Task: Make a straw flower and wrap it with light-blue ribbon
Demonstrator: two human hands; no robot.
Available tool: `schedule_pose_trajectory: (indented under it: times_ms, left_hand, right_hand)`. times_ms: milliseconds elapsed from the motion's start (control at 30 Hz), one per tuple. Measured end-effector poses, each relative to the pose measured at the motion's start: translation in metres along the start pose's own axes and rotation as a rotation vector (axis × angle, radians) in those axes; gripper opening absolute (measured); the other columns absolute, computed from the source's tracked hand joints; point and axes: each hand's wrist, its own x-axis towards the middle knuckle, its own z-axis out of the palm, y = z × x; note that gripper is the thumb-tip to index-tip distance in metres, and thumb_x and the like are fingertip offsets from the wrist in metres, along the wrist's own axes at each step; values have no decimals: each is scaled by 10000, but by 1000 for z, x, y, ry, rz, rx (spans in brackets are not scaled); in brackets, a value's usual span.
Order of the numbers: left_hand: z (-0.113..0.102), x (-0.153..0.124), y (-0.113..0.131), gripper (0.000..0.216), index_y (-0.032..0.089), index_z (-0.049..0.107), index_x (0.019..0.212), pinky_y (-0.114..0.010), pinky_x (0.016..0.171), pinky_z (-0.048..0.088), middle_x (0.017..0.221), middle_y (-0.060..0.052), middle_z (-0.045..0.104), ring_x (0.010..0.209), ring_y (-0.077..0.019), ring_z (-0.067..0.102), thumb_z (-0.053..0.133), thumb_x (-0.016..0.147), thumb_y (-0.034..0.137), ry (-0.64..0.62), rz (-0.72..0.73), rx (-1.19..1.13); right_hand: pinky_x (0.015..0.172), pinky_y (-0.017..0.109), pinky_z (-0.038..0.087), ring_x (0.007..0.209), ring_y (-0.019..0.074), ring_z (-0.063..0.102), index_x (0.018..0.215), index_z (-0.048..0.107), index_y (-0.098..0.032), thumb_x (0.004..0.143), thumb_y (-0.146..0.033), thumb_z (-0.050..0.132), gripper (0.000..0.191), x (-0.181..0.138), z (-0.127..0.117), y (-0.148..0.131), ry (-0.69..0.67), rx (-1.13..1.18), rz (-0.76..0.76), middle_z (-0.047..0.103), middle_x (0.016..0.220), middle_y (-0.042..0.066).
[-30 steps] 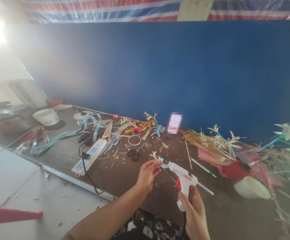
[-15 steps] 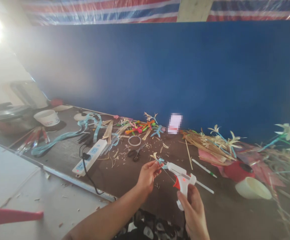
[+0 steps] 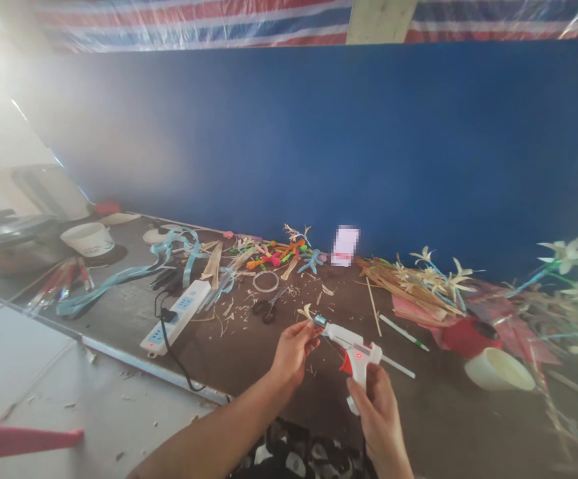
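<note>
In my right hand (image 3: 376, 402) is a white glue gun (image 3: 351, 342) with an orange trigger and a small red light. A white glue stick (image 3: 398, 366) juts from its back end. My left hand (image 3: 294, 349) pinches a small pale dried-leaf flower (image 3: 307, 311) with a bit of blue ribbon about its base. The gun's nozzle reaches this base at my left fingertips; whether it touches cannot be made out. Beyond my left hand lie dark scissors (image 3: 265, 309) and a clear tape ring (image 3: 265, 281) among leaf scraps.
A white power strip (image 3: 176, 319) with a black plug and cable lies left, near blue ribbon (image 3: 104, 293). Colourful pieces (image 3: 279, 256) lie at the back. At right are dried leaves (image 3: 403, 286), finished flowers (image 3: 455, 276) and a tipped pale cup (image 3: 501, 370). A pink stool leg (image 3: 24, 442) stands at lower left.
The glue gun has come slightly left and closer to the flower held in my left hand. The whole view has shifted a little. Both hands keep their grip.
</note>
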Motion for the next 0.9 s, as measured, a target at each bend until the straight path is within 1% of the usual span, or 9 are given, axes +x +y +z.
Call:
schedule_pose_trajectory:
  times_ms: [100, 167, 333, 467, 600, 700, 767, 833, 900]
  left_hand:
    - [-3, 3, 3, 205, 150, 636, 761, -265, 685, 428, 823, -75, 675, 855, -202, 601, 687, 620, 290, 21, 3, 10]
    - [-6, 5, 6, 202, 146, 630, 767, -258, 685, 430, 846, -85, 673, 885, -208, 594, 680, 630, 287, 25, 3, 24]
    - [-7, 8, 9, 231, 140, 620, 793, -267, 679, 442, 893, -105, 665, 906, -222, 591, 676, 631, 295, 26, -52, 82]
    - [-2, 6, 5, 254, 137, 617, 812, -265, 673, 443, 877, -111, 669, 906, -217, 594, 676, 629, 302, 37, -101, 115]
    - [1, 5, 5, 243, 139, 615, 797, -264, 668, 438, 825, -98, 677, 868, -207, 607, 676, 627, 302, 38, -113, 120]
    - [0, 6, 8, 230, 137, 615, 761, -266, 654, 437, 813, -89, 674, 842, -205, 612, 685, 611, 297, 33, -109, 118]
    - [-1, 6, 10, 223, 136, 616, 742, -264, 643, 436, 806, -83, 670, 829, -204, 610, 692, 602, 291, 33, -98, 121]
    - [-1, 5, 10, 218, 131, 619, 727, -260, 633, 432, 790, -79, 665, 816, -203, 607, 694, 596, 288, 24, -88, 124]
    - [1, 3, 8, 218, 129, 625, 716, -252, 624, 426, 771, -76, 661, 805, -201, 601, 694, 593, 294, 9, -84, 127]
  right_hand:
    - [557, 218, 439, 664, 138, 555, 968, 483, -190, 655, -325, 637, 374, 2, -7, 1, 14, 56, 26, 606, 847, 13]
    - [475, 195, 420, 563, 108, 531, 967, 482, -190, 663, -338, 633, 370, 7, -18, 1, 63, 140, 69, 594, 783, -4]
    - [365, 161, 376, 484, 77, 485, 938, 498, -195, 601, -346, 683, 413, 42, -55, 10, 337, 308, 51, 542, 723, -35]
    - [356, 180, 378, 457, 80, 478, 842, 532, -176, 528, -389, 706, 417, 72, -76, 28, 478, 259, 68, 547, 675, -42]
    - [443, 225, 417, 557, 148, 561, 818, 553, -174, 534, -433, 674, 402, 76, -98, 36, 352, 36, 157, 590, 662, -13]
    - [582, 310, 446, 722, 242, 586, 816, 595, -173, 557, -474, 628, 399, 71, -121, 29, 298, -384, 81, 628, 740, 58]
    - [649, 382, 430, 807, 308, 562, 819, 612, -181, 532, -491, 628, 423, 67, -127, 20, 368, -684, -3, 629, 780, 98]
    - [683, 397, 420, 831, 305, 556, 854, 618, -198, 580, -490, 586, 402, 62, -116, 8, 347, -786, -108, 623, 854, 105]
    - [686, 352, 431, 761, 243, 581, 860, 623, -207, 672, -460, 514, 333, 55, -86, -4, 168, -659, -173, 631, 855, 81]
